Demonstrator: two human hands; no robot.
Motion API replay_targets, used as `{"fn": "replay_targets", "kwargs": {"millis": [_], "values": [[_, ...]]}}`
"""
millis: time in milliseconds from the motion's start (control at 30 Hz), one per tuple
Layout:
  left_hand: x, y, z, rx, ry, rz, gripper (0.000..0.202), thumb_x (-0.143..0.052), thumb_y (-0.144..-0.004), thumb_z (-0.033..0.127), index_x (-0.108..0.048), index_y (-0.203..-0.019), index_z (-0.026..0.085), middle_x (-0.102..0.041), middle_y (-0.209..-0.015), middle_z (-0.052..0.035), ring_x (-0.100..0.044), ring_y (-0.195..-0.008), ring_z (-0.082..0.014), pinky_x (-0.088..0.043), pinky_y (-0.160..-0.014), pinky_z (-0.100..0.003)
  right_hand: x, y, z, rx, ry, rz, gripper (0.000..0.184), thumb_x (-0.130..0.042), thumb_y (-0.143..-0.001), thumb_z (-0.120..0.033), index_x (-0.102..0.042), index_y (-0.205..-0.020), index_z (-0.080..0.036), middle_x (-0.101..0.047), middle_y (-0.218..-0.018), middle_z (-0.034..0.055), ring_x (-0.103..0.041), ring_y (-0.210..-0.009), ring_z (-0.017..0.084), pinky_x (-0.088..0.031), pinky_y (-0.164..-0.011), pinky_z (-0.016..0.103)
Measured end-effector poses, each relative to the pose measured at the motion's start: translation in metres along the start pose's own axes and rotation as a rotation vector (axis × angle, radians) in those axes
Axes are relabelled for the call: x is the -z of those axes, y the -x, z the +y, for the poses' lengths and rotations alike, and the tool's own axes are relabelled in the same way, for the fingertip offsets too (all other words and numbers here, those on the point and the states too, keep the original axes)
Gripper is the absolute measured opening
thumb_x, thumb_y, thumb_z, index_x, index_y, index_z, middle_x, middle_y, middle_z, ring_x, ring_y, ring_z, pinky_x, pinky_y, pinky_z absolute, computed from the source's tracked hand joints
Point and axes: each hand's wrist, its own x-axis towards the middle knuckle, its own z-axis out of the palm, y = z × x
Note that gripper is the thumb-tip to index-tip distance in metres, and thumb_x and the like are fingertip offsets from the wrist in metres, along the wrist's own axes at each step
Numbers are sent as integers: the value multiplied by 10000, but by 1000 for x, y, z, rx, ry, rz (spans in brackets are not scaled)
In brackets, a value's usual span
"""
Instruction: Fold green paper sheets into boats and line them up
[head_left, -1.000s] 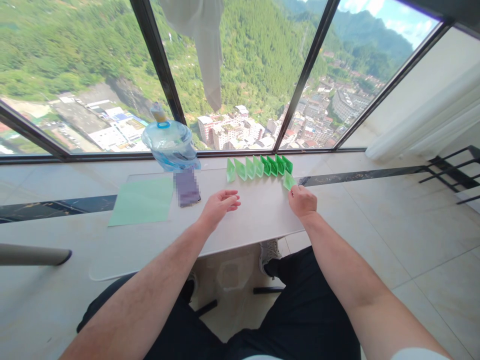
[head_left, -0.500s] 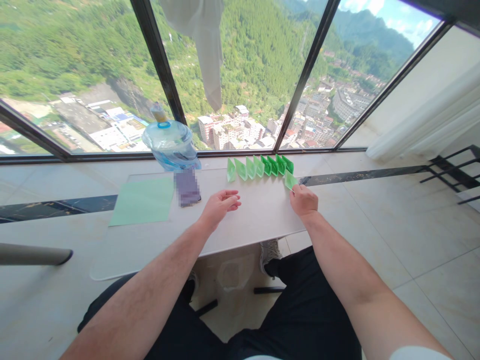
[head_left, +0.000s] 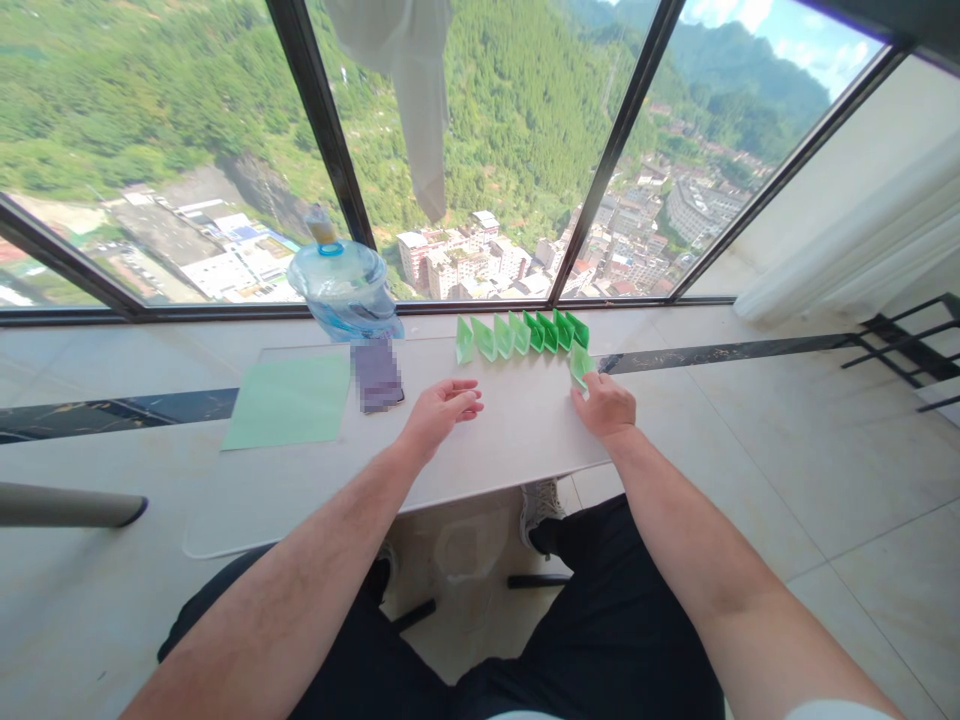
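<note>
The thumb and forefinger of the right hand sit about the near tip of a pale green paper boat, thumb on its left; whether they truly pinch it, I cannot tell, and the other fingers curl in towards the palm. Contact at that one tip probably spares the thin folded sides from being squashed. The boat is near the far right corner of the white table, just on the near side of the last boats in a row of paper boats along the far edge. The row runs from four pale ones to deeper greens at the right, set close and slanting alike, which suggests an order by shade. The left hand holds nothing, its fingers loosely stretched and a little apart above the middle of the table, seemingly at ease. Left of it, a blurred phone lies by the far edge, just beside a flat light green sheet of paper reaching the left edge, perhaps kept there out of the hands' way. Beyond the far edge stands a clear blue water jug, apart from the paper.
</note>
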Motion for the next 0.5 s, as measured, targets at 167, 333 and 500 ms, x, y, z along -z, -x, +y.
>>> {"fn": "replay_targets", "kwargs": {"millis": [167,333,500], "values": [[2,-2,2,-8,-3,7,396,-738,-736,339,-676,-1061,120,-719,-1040,-130,-714,-877,-209,-557,-879,-393,9,2,-6,10,-57,106,317,-527,-908,-436,-688,-983,-173,-667,-901,92,-572,-764,197,-301,-639,299],[8,-5,5,-34,-66,60,359,-745,-711,315,-689,-1010,124,-730,-921,-112,-713,-843,-220,-562,-825,-385,30,3,-51,152,-249,135,347,-430,-977,-356,-671,-810,-170,-665,-824,85,-574,-754,182,-319,-672,291],[31,-10,11,-96,-285,179,203,-687,-705,260,-712,-877,156,-716,-775,-67,-686,-731,-215,-550,-681,-340,54,5,-143,374,-480,-144,303,-502,-969,-395,-649,-788,-202,-688,-804,39,-574,-719,162,-328,-666,277]]}}
